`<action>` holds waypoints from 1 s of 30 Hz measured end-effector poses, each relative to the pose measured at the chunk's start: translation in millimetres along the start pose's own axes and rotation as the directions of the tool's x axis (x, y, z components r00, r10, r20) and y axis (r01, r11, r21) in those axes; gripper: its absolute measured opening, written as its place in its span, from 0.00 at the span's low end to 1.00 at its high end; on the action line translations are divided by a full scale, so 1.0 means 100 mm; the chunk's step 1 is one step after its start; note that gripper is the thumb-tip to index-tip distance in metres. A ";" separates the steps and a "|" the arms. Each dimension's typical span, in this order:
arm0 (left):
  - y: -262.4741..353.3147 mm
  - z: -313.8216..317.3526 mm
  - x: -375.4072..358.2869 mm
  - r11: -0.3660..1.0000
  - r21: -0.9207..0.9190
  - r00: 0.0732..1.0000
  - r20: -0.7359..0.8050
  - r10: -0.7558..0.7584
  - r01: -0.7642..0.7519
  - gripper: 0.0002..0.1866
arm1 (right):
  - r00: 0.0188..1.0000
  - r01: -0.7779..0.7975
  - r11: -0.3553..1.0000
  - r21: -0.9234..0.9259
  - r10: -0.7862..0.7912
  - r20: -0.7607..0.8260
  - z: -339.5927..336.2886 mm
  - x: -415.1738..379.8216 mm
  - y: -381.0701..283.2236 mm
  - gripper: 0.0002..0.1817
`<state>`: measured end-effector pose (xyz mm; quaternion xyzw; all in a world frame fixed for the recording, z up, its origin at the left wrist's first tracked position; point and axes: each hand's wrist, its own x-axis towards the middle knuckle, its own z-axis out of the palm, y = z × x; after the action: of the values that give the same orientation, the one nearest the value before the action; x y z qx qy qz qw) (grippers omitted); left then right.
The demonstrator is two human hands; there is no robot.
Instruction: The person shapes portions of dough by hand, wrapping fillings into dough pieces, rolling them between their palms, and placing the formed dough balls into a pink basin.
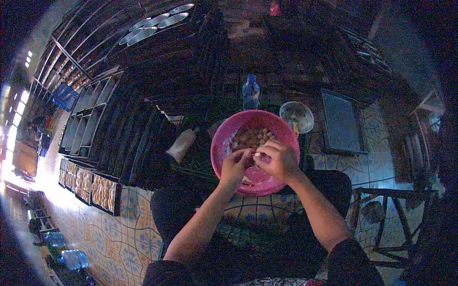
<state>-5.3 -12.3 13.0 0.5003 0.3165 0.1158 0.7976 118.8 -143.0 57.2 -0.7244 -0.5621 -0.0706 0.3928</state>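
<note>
Our left hand [234, 167] and right hand [278, 159] meet over the pink basin [224, 138], fingertips pinching a small pale lump between them that we can't make out. Inside the basin lies a heap of small brownish balls [253, 137]. Beyond stand a metal bowl [296, 116] and a water bottle [250, 93].

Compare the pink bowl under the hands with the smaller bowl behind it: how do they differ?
The pink bowl is larger and nearer, with both hands over it; the small bowl is pale, clearly smaller, and sits untouched beyond its far right rim. The pink bowl holds a pile of small brownish lumps; what the small bowl holds cannot be made out. The left hand and right hand meet fingertip to fingertip above the pink bowl. Both bowls are round and open-topped.
</note>
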 end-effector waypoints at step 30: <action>0.14 -0.24 0.06 0.567 0.665 0.871 0.318 0.374 -0.486 0.18 | 0.916 -0.038 0.902 -0.430 0.203 0.345 0.32 -0.25 0.42 0.18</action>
<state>-13.5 14.8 15.2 0.8430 0.1470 0.1355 0.4994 135.9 -143.6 1.2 -0.8247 -0.5530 -0.0212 0.1164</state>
